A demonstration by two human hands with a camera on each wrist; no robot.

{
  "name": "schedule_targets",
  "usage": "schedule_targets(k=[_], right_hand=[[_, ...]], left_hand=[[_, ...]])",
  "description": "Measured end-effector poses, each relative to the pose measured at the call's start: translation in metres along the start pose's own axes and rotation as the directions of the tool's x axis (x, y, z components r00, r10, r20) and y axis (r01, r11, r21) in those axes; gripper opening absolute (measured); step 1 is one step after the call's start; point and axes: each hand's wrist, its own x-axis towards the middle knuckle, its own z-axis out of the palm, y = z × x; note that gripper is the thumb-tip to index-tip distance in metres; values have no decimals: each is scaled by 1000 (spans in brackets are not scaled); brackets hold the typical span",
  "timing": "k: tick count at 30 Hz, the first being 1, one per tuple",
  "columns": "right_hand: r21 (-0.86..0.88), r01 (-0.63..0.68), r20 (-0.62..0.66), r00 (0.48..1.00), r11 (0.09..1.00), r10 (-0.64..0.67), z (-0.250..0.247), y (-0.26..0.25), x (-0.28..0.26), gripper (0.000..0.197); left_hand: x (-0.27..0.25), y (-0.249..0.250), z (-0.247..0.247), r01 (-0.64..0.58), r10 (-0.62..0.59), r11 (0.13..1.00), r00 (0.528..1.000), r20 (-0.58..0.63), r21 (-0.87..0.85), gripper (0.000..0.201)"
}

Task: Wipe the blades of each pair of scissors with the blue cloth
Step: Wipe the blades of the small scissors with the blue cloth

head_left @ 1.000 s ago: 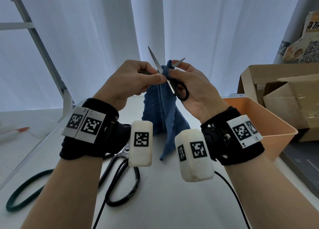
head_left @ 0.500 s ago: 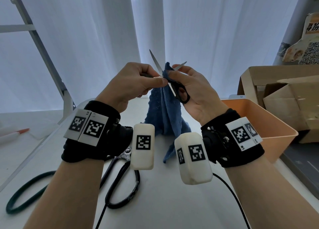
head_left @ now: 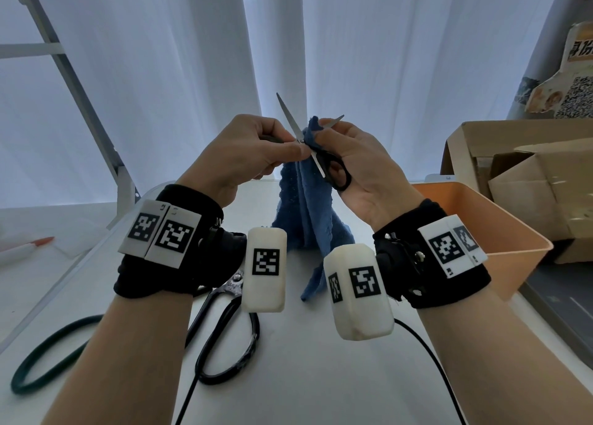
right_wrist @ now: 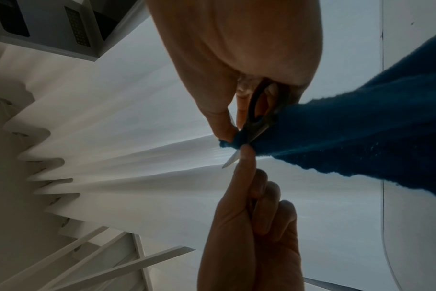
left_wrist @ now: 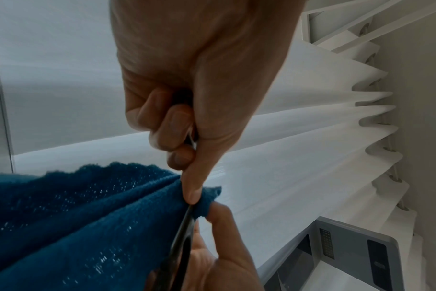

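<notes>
Small black-handled scissors (head_left: 321,165) are held up over the table with the blades spread. My left hand (head_left: 288,150) grips one handle in a curled fist, the thumb reaching to the pivot; the left wrist view shows the fingers (left_wrist: 177,126) wrapped on the dark handle. My right hand (head_left: 321,129) pinches the blue cloth (head_left: 305,206) round the right blade, whose tip (head_left: 340,117) pokes out past the fingers. The other handle loop (head_left: 338,173) lies against the right palm. The cloth hangs down to the table. Large black-handled scissors (head_left: 224,328) lie on the table under my left wrist.
An orange bin (head_left: 500,229) stands at the right, with cardboard boxes (head_left: 529,168) behind it. A dark green ring (head_left: 48,354) lies at the front left and a black cable (head_left: 426,354) runs under my right arm. A pen (head_left: 29,246) rests far left. White curtains hang behind.
Both hands, with the small scissors and cloth, have sunk slightly. The grips look the same.
</notes>
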Motion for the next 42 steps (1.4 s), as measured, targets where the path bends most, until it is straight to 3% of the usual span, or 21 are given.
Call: schedule_targets(k=[4, 10, 14, 25, 27, 30, 32, 37, 42], right_hand=[[-23, 8, 2, 1000, 1000, -8, 0, 0, 1, 31], [-13, 16, -22, 1000, 1000, -16, -1, 3, 1, 44], [-8, 4, -25, 1000, 1000, -4, 0, 0, 0, 27], [-20, 8, -54, 999, 1000, -9, 2, -1, -2, 21], [6, 2, -89, 996, 1000, -1, 1, 0, 1, 25], [58, -5, -152, 988, 998, 13, -4, -2, 4, 12], [37, -9, -182, 983, 999, 16, -9, -3, 6, 19], [15, -33, -63, 997, 999, 34, -6, -2, 6, 7], [50, 6, -55, 998, 999, -3, -5, 0, 3, 22]], left_hand=[[0, -1, -2, 6, -6, 1000, 1000, -2, 2, 19], [0, 1, -1, 0, 0, 1000, 1000, 3, 1, 21], [1, 0, -1, 5, -5, 1000, 1000, 1, 0, 19], [0, 0, -3, 11, -11, 1000, 1000, 5, -5, 22], [0, 0, -5, 12, -12, 1000, 1000, 0, -7, 24], [0, 0, -6, 12, -12, 1000, 1000, -6, -10, 25], [0, 0, -7, 17, -18, 999, 1000, -9, -27, 26], [0, -1, -7, 19, -20, 1000, 1000, -12, -22, 25], [0, -1, -6, 13, -13, 1000, 1000, -10, -25, 27]])
